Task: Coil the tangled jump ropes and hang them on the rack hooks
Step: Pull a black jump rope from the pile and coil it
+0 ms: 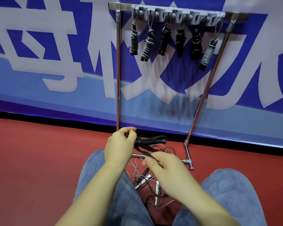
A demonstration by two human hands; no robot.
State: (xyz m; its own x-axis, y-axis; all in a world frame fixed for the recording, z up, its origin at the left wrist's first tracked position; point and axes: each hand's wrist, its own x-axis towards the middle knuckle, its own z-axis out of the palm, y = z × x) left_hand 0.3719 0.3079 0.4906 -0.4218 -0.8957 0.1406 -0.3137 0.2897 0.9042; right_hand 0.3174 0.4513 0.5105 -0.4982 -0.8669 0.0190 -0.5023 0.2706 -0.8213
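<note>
Far left: big blue banner wall with white letters (pixel 39 46), red floor (pixel 31 160) below it.

Near left of middle: left hand (pixel 119 144), grip curled tight round one end of a folded black jump rope bundle (pixel 151 141). Black rope wound in a few rings right beside the fingers. Rest of the bundle sticking out to the right, held up above the floor.

Far middle: shiny metal rack with two thin legs (pixel 118 70), standing against the wall. Grey plastic hook bar (pixel 178 15) across the top. Six coiled ropes (pixel 163 40) hanging in a row from the hooks, some black, some grey.

Near middle: loose messy pile of thin tangled ropes with white handles (pixel 147 180), lying on the floor between two knees in blue jeans (pixel 227 193).

Near right of middle: right hand (pixel 167 167), grip pinching a black strand that runs up to the bundle, pulled tight. Strand blurred near the fingers.

Right: slanted rack leg going down to a metal foot bar (pixel 189 156) on the floor.
</note>
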